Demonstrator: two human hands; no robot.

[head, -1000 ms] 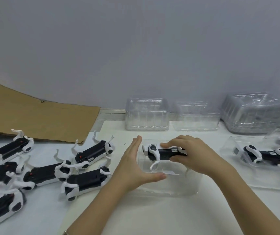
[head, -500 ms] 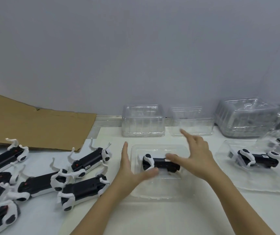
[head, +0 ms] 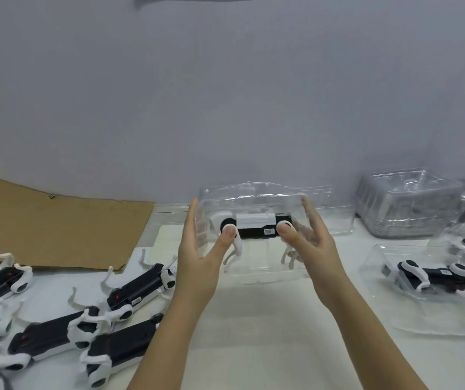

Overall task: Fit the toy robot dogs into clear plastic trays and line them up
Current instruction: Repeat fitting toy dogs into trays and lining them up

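Beside held tray (head: 253, 209), loose dogs (head: 138, 285)

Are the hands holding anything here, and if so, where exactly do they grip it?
Yes. Both hands hold the clear plastic tray with a toy robot dog in it: left hand on its left side, right hand on its right, thumbs pressing the dog's ends.

Blk & white toy dog (head: 256, 229), clear tray (head: 253, 266), brown cardboard (head: 56, 232).
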